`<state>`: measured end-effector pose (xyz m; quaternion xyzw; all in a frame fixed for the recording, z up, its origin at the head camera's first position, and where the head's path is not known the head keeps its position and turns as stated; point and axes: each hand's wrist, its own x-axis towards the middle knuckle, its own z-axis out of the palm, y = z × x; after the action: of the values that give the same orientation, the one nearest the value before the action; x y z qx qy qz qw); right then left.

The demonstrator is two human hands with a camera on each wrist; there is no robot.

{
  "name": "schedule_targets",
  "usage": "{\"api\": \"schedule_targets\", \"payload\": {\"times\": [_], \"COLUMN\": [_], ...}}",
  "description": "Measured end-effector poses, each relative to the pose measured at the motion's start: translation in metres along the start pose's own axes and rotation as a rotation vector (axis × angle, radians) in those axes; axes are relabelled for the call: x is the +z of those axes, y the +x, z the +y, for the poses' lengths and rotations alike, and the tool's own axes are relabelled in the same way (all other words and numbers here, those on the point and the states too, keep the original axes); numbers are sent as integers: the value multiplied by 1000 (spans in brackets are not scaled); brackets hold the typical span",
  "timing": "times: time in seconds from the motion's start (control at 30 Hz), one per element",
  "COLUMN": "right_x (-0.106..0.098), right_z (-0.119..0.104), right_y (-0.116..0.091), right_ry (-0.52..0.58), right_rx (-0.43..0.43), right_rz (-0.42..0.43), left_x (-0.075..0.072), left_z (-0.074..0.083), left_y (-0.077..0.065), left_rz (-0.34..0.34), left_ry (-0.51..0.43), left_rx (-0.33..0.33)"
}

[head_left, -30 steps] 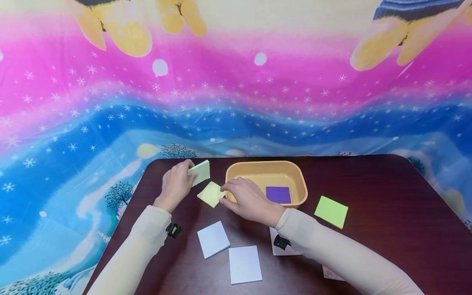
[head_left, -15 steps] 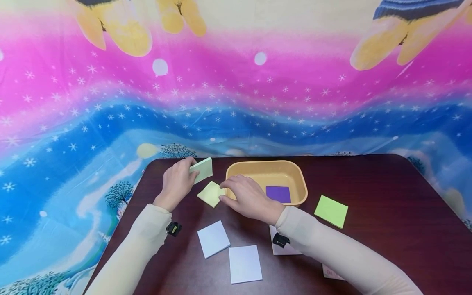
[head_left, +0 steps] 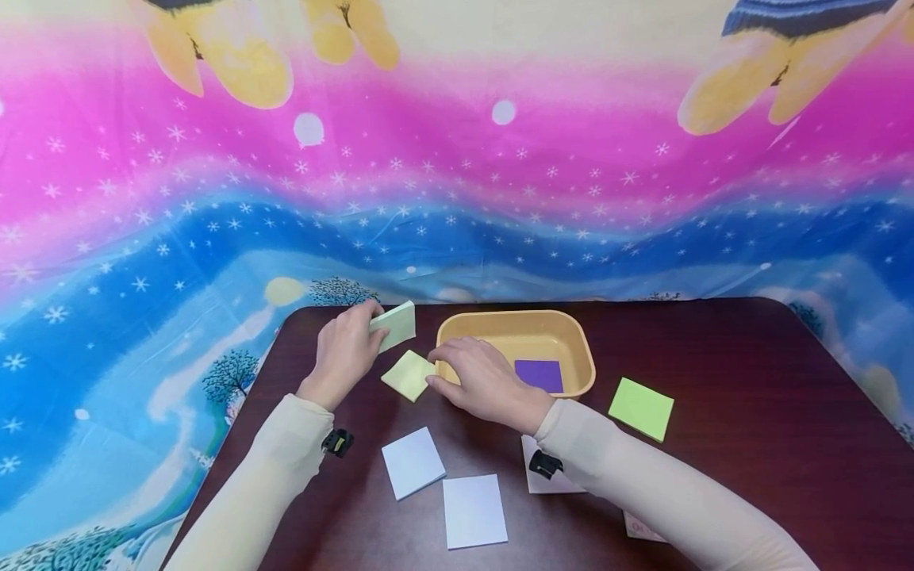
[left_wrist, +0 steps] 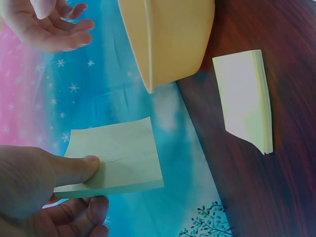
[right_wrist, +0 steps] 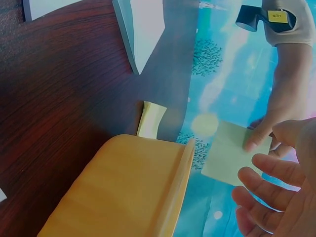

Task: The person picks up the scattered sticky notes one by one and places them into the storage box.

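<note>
My left hand (head_left: 344, 345) pinches a pale green sticky-note pad (head_left: 397, 327) between thumb and fingers, raised above the table's far left part. In the left wrist view the thumb lies flat across the pad's face (left_wrist: 128, 155). My right hand (head_left: 489, 381) hangs over the near left rim of a yellow-orange plastic tub (head_left: 587, 357). Its fingers are loosely bent, with nothing between them in the right wrist view. Just left of those fingertips a pale yellow sticky-note pad (head_left: 408, 376) lies on the table, its sheets slightly curled. A purple pad (head_left: 539, 376) rests inside the tub.
A bright green pad (head_left: 641, 409) lies right of the tub. Two whitish pads, one on the left (head_left: 413, 463) and one nearer (head_left: 474, 511), lie in front. My right sleeve partly covers a pale pad (head_left: 535, 476) and a pinkish one (head_left: 643, 529). A patterned cloth hangs behind the table.
My left hand has shifted slightly right and away from me, carrying the pale green pad closer to the tub. My right hand has stayed almost still.
</note>
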<state>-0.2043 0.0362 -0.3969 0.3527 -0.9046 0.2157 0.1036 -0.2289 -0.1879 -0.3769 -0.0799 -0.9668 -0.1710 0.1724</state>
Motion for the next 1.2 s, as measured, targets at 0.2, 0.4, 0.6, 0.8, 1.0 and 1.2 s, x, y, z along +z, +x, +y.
{"api": "schedule_targets", "payload": {"times": [0.2, 0.4, 0.6, 0.8, 1.0, 1.2], "right_x": [-1, -2, -3, -5, -8, -10], "right_z": [0, 1, 2, 4, 6, 8], "right_y": [0, 0, -1, 0, 1, 1], "right_ry": [2, 31, 39, 39, 26, 36], "right_rx": [0, 1, 4, 9, 14, 25], "right_rz": [7, 7, 16, 14, 20, 7], "left_x": [-4, -8, -9, -10, -11, -10], "left_z": [6, 11, 13, 18, 24, 26], "left_y": [2, 3, 3, 3, 2, 2], "left_rz": [-6, -8, 5, 7, 5, 21], "left_ry": [-1, -1, 7, 14, 30, 29], "left_rx": [16, 21, 29, 36, 52, 63]}}
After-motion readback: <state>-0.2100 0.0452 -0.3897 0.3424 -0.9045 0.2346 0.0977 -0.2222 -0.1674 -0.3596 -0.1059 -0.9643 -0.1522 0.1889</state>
